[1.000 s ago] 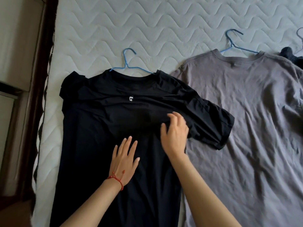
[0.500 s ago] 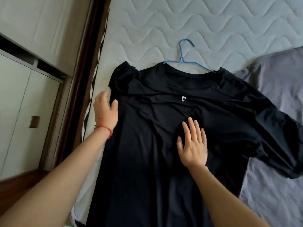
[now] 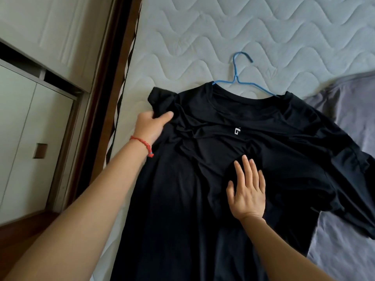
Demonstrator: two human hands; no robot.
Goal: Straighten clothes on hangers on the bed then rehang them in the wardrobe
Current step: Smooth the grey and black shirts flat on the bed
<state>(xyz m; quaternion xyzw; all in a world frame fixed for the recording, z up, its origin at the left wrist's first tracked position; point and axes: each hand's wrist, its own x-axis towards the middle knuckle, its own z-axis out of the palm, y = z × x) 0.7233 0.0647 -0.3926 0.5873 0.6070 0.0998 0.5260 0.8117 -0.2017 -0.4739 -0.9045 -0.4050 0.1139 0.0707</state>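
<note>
Over at nine o'clock stand the pale wardrobe doors with their small square recessed handle (image 3: 40,150), and a dark wooden bed frame (image 3: 105,82) runs between them and the quilted white mattress (image 3: 203,33) of the bed.

The left hand (image 3: 151,126), a red string bracelet (image 3: 142,143) at its wrist, has its thumb and fingers curled round the bunched left sleeve (image 3: 160,99) of the loose black short-sleeved T-shirt (image 3: 203,209), pinching the crumpled cloth at about ten o'clock from the shirt's middle. That sleeve is the nearer job for this hand; the other hand is well apart from it.

The shirt lies flat on the bed, its long axis running from the thin blue wire hanger (image 3: 236,77) at twelve o'clock down toward six, hem out of view. The hanger's hook pokes out above the collar, its shoulders tucked inside.

The right hand (image 3: 247,191) rests spread and flat on the chest, just below the small white logo (image 3: 236,131), seemingly pinning the body. I'd judge the sleeve wants drawing outward toward nine o'clock, square to the shirt's length, while that palm holds.

At three o'clock the right sleeve overlaps a grey cotton T-shirt (image 3: 349,122).
</note>
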